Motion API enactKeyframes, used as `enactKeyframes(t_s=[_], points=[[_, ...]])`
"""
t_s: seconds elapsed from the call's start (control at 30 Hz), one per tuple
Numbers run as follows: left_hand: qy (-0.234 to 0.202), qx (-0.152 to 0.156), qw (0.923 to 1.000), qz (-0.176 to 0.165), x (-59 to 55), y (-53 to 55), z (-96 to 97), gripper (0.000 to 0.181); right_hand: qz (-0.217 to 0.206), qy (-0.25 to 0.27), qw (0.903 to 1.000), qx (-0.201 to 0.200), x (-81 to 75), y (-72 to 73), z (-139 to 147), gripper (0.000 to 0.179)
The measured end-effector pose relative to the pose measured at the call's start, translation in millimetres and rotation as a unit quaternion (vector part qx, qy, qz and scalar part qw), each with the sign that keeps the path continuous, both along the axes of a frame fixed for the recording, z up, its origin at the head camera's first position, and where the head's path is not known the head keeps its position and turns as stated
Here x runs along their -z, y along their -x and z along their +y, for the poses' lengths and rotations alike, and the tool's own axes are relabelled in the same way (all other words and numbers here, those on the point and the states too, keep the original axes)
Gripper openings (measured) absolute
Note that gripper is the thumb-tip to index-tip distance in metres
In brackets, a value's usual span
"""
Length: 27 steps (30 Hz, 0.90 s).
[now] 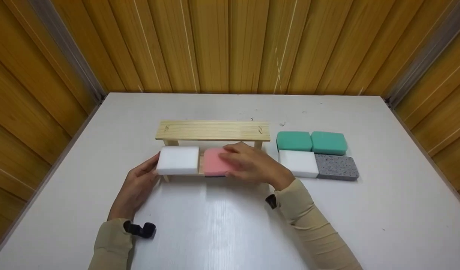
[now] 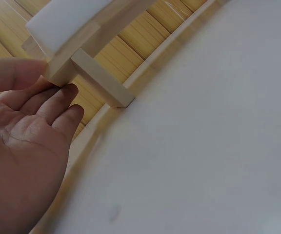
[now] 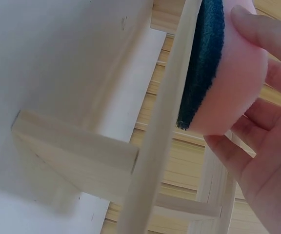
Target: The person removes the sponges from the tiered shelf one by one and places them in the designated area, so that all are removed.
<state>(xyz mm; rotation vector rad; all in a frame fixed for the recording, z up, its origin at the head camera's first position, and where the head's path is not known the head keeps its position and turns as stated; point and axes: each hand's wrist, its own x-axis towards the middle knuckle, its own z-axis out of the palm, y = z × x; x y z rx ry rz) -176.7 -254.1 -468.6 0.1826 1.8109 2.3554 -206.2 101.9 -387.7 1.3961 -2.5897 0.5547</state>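
Note:
My right hand (image 1: 254, 163) grips a pink sponge (image 1: 214, 162), thumb on one side and fingers on the other. Its dark green scouring layer (image 3: 205, 63) faces down against the lower board of a small two-tier wooden rack (image 1: 213, 130). On the left part of that board lies a white sponge (image 1: 178, 160). At the rack's left end, my left hand (image 1: 140, 183) holds the board's end beside the white sponge. The left wrist view shows the thumb at the board's corner and the other fingers bent below it, near a wooden leg (image 2: 103, 78).
Right of the rack, two green sponges (image 1: 293, 141) lie side by side on the white table (image 1: 215, 232). In front of them are another white sponge (image 1: 298, 164) and a speckled grey sponge (image 1: 337, 167). A wood-patterned wall (image 1: 215, 45) stands behind the table.

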Motion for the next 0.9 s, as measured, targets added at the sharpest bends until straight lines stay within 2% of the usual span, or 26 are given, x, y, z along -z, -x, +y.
enactKeyframes(t_s=[0.3, 0.5, 0.73, 0.9], points=[[0.031, -0.004, 0.9995, 0.004, 0.2, 0.1, 0.2, 0.060, -0.007, -0.005, 1.0000, -0.004, -5.4, -3.8, 7.1, 0.049], [0.025, 0.004, 0.9995, 0.018, 0.1, -0.1, -0.4, 0.061, -0.008, 0.002, 0.9999, -0.010, -6.7, -5.2, 15.8, 0.049], [0.023, 0.001, 0.9997, 0.010, 0.2, -0.5, 0.0, 0.062, 0.011, 0.014, 0.9997, -0.015, -8.8, -8.1, 27.6, 0.050], [0.016, 0.004, 0.9998, 0.010, 0.9, -0.3, 0.1, 0.062, 0.003, 0.027, 0.9996, -0.011, -10.5, -10.5, 36.1, 0.051]])
